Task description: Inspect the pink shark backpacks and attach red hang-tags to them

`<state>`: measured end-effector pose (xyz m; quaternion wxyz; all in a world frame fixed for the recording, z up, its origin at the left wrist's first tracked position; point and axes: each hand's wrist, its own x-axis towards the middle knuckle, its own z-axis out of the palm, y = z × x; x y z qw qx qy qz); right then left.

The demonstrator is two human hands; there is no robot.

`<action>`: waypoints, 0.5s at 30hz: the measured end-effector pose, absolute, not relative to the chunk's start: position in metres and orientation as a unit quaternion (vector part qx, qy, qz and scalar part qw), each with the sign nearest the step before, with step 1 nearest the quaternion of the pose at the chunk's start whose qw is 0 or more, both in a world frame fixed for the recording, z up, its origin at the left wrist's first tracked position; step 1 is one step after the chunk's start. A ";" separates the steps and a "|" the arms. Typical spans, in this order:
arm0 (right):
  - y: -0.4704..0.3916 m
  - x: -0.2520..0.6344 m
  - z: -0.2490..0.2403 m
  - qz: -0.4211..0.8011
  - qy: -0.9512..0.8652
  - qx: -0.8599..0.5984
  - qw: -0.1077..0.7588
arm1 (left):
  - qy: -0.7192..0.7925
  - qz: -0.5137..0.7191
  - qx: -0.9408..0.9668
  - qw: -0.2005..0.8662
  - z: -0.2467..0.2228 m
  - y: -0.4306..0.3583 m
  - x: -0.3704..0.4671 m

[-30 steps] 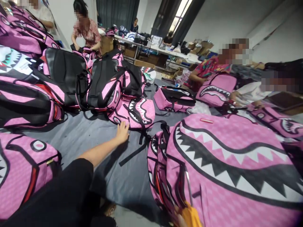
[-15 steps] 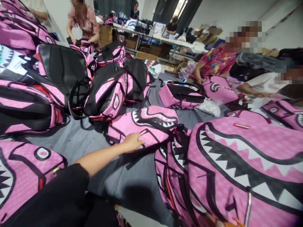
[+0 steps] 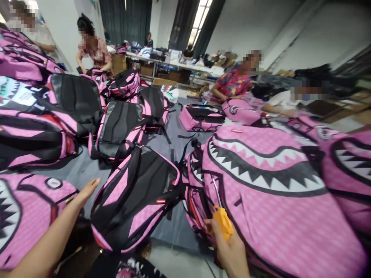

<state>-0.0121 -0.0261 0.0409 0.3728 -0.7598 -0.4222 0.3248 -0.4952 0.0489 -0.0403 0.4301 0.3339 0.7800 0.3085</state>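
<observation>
My left hand [image 3: 90, 189] is stretched out with its fingers straight, just left of a pink and black backpack [image 3: 145, 181]. It holds nothing. This backpack lies on the grey-covered table [image 3: 179, 227] with its black back panel and straps up. In my right hand [image 3: 232, 247] is a tool with an orange handle [image 3: 223, 222] and a slim metal shaft; its exact kind is unclear. The tool lies against a large pink backpack [image 3: 269, 216] with a shark-mouth print, at the right. More pink backpacks [image 3: 193, 193] are stacked beside it.
Several black and pink backpacks [image 3: 77, 102] crowd the left and far side. Another pink backpack [image 3: 31, 216] lies at the near left. Co-workers [image 3: 234, 83] handle bags across the table. Behind them stands a long white table [image 3: 174, 63] with goods.
My left hand has come off the pink backpack and moved left. That backpack appears nearer and turned over, back panel up. My right hand and the orange-handled tool have come further into view.
</observation>
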 end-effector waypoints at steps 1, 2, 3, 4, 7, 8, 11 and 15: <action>-0.029 -0.019 0.041 0.372 -0.411 -0.741 0.378 | 0.784 0.305 0.336 0.424 -0.049 0.031 -0.489; -0.033 -0.028 0.039 0.427 -0.387 -0.720 0.386 | 0.786 0.300 0.351 0.412 -0.057 0.015 -0.479; -0.036 -0.037 0.037 0.487 -0.350 -0.698 0.391 | 0.787 0.291 0.376 0.393 -0.066 0.002 -0.469; -0.041 -0.047 0.034 0.545 -0.305 -0.677 0.390 | 0.787 0.277 0.413 0.366 -0.074 -0.007 -0.457; -0.062 -0.081 0.021 0.676 -0.192 -0.627 0.337 | 0.781 0.156 0.564 0.219 -0.096 -0.017 -0.426; -0.072 -0.094 0.016 0.700 -0.183 -0.613 0.316 | 0.778 0.125 0.585 0.191 -0.100 -0.016 -0.419; -0.097 -0.121 0.002 0.724 -0.271 -0.584 0.249 | 0.780 0.129 0.587 0.174 -0.102 -0.012 -0.414; -0.064 -0.126 -0.006 0.613 -0.480 -0.594 0.201 | 0.766 0.275 0.507 0.284 -0.091 -0.016 -0.426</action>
